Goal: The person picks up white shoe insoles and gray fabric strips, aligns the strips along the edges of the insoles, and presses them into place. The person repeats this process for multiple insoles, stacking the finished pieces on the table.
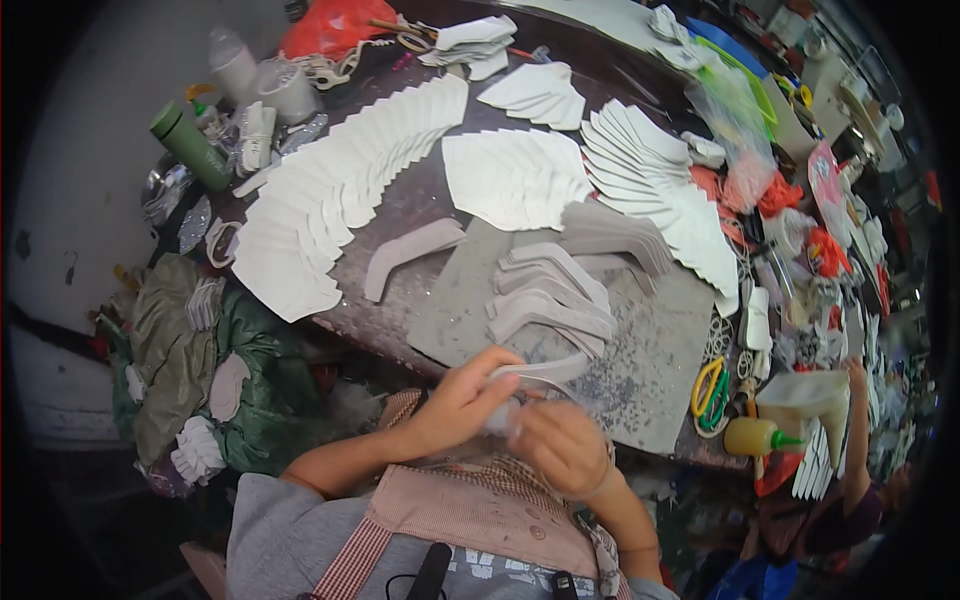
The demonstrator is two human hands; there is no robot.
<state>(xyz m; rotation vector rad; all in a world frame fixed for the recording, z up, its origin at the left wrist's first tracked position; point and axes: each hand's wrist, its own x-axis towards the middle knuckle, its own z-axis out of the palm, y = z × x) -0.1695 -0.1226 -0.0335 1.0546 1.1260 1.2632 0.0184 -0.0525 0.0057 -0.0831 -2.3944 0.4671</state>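
Head view, surface: dark, fanned with white cut pieces.
Grey mat: near edge, under grey curved pieces.
Hands: left hand and right hand both closed on one curved grey strip.
Yellow bottle: green-tipped, right of mat.

A thin, curved white cut piece is held flat above the near table edge. It is pinched at its near end, its far end pointing away.
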